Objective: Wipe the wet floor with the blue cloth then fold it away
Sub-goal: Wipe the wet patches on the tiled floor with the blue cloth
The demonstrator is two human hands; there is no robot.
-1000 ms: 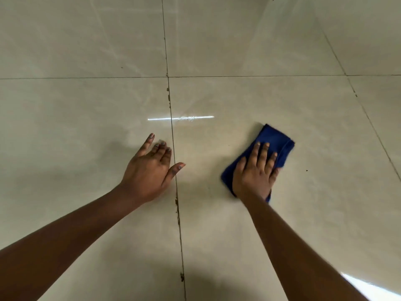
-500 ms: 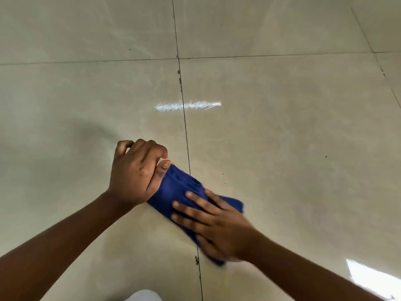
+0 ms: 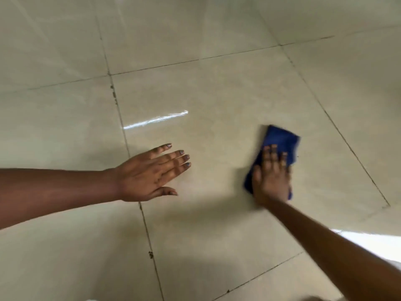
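Note:
A folded blue cloth (image 3: 280, 140) lies flat on the glossy beige tile floor (image 3: 227, 83), right of centre. My right hand (image 3: 272, 177) presses down on its near half with the fingers spread, and that hand is blurred by motion. My left hand (image 3: 152, 172) is flat and open, the fingers together and pointing right, just above or on the tile left of the cloth. It holds nothing and is well apart from the cloth.
Dark grout lines (image 3: 121, 118) cross the floor between large tiles. A bright streak of reflected light (image 3: 156, 119) lies beyond my left hand, and a white glare patch (image 3: 373, 244) sits at the lower right.
Half a second ago both hands were on the cloth near the grout line. The right hand has slid the cloth out to the right, and the left hand has let go and opened flat.

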